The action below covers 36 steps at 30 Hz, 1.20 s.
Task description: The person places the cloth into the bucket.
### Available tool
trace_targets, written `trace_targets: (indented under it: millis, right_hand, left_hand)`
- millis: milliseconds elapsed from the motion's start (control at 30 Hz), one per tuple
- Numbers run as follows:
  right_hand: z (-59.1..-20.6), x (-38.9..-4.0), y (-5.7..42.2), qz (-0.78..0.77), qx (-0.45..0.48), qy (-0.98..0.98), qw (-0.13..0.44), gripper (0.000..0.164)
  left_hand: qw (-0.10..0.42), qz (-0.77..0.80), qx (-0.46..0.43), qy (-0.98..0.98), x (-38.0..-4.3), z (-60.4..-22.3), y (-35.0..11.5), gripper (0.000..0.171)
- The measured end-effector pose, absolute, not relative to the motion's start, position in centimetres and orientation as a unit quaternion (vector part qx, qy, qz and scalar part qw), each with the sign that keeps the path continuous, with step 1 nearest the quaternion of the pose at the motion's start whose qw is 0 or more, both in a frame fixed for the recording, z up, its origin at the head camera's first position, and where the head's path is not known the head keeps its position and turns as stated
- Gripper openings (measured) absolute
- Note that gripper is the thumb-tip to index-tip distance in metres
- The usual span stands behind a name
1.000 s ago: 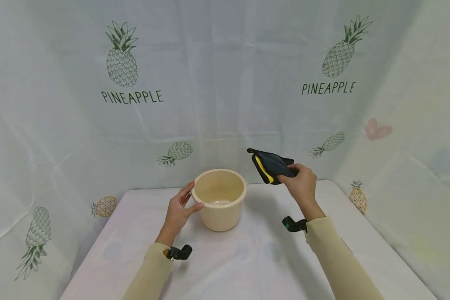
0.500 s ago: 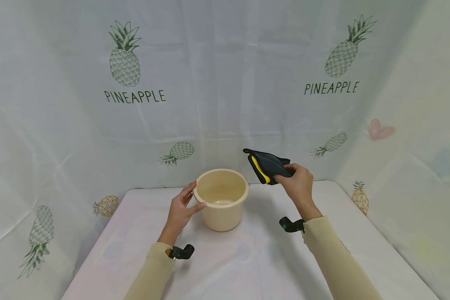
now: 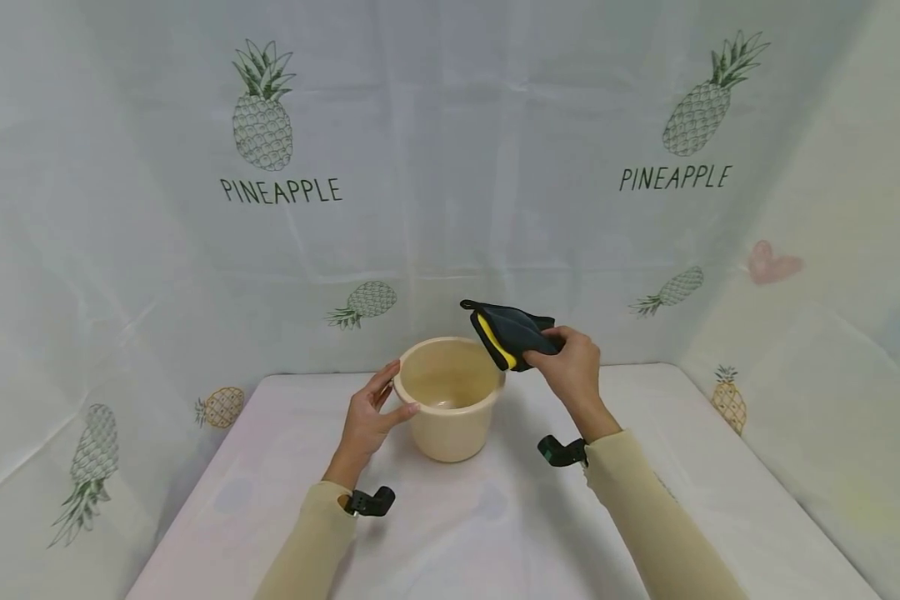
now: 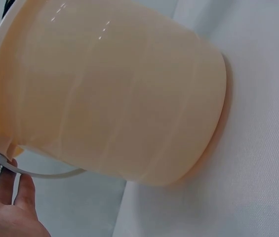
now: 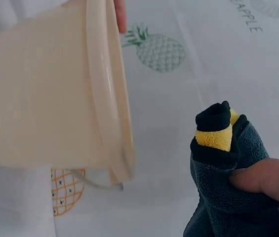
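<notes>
A cream plastic bucket (image 3: 450, 435) stands upright on the table in the head view. My left hand (image 3: 366, 422) holds its left side, thumb at the near rim and fingers along the outer edge. The left wrist view shows those fingers beside the pivot of the thin bail handle (image 4: 45, 175), which hangs down. In my right hand (image 3: 574, 373) a folded microfiber cloth (image 3: 523, 330) is pinched, dark grey-blue outside, yellow inside, with black edging and a small loop. It is held up at the bucket's right rim, overlapping it in the head view.
A white cloth (image 3: 270, 467) covers the tabletop. Behind it and at both sides hangs a pale pineapple-print curtain (image 3: 450, 167). Each wrist carries a small black camera, the left one (image 3: 371, 502) low over the table and the right one (image 3: 561, 452) farther back.
My right hand has moved left with the folded cloth, from beside the bucket to its right rim. The left hand keeps its hold on the bucket; the head view has turned slightly left.
</notes>
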State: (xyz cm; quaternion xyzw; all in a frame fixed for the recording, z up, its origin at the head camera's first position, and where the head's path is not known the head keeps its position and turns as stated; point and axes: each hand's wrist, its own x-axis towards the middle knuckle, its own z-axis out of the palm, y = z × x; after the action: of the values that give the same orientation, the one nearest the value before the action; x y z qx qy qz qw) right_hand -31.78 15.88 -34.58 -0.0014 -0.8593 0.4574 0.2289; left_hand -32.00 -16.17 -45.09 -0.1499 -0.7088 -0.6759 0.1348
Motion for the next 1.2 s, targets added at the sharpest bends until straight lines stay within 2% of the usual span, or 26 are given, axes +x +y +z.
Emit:
trace_targets:
  millis: [667,1200]
  right_hand:
    - [-34.6,-32.3,8.9,0.471,0.061,-0.856,0.206,0.048]
    - [-35.5,-32.6,7.6,0.484,0.06,-0.851,0.195,0.05]
  left_hand:
    - [0.134,-0.677,-0.141,-0.709,-32.1,-45.1,-16.2,0.079]
    - [0.139,-0.673,-0.149,-0.711,-32.1,-45.1,-16.2,0.078]
